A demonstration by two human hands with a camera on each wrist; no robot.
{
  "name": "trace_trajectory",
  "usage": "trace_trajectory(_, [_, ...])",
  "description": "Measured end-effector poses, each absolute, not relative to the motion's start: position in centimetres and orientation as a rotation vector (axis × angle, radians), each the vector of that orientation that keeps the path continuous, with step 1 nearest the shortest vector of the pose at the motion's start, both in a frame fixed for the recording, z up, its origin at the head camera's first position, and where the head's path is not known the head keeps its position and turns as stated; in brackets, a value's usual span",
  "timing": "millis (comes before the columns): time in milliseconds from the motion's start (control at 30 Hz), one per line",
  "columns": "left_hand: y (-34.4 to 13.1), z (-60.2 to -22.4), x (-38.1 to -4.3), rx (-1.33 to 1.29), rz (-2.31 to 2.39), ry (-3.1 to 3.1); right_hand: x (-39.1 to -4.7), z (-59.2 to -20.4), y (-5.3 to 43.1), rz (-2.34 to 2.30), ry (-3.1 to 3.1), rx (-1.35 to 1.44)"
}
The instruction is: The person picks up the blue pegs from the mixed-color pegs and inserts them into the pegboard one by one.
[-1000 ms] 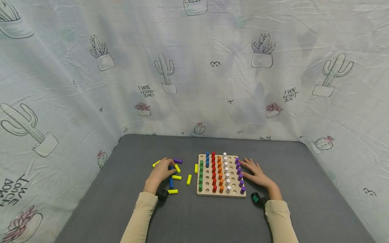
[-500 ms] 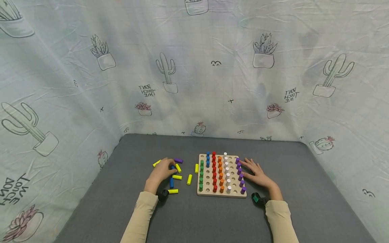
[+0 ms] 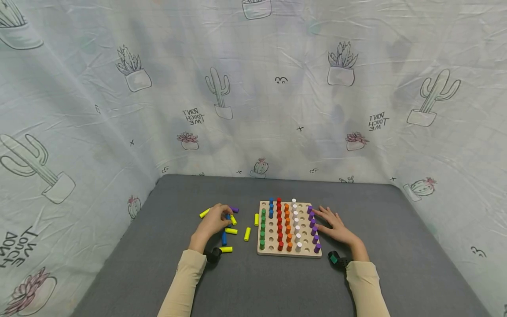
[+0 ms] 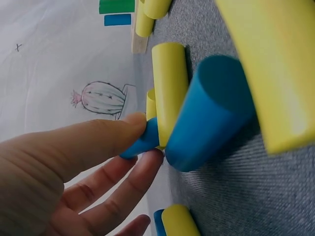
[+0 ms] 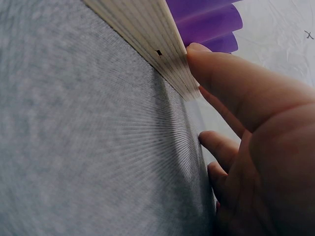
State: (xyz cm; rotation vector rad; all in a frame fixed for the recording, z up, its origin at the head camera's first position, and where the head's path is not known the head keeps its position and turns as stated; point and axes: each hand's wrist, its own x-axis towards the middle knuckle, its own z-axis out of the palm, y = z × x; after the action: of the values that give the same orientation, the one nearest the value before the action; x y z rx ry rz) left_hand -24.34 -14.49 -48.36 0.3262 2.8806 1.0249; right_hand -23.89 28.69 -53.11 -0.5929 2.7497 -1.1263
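Note:
My left hand is over the loose pegs left of the wooden pegboard. Between its thumb and fingers it pinches a blue peg, partly hidden by the thumb and a yellow peg in the left wrist view. Another blue peg lies on the table just below that hand. At the board's right side rests my right hand, fingers spread. In the right wrist view its thumb touches the board's edge, close to the purple pegs.
Several yellow pegs and a purple peg lie loose on the grey table. Upright green, blue, red, orange, white and purple pegs stand in columns on the board, with bare holes among them. A printed curtain surrounds the table.
My left hand has shifted slightly to the right and away from me, with the blue peg in its fingers. The right hand has stayed at the board.

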Motion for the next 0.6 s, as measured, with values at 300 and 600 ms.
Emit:
trace_trajectory(300, [-14.22,-48.29,-24.40,0.387,1.062,2.904,-23.89,-53.10,28.71,-1.138,2.755,-0.603])
trace_trajectory(600, [-14.17,-48.06,-24.36,0.422,0.996,2.943,-23.95,-53.02,28.72,-1.142,2.737,-0.608])
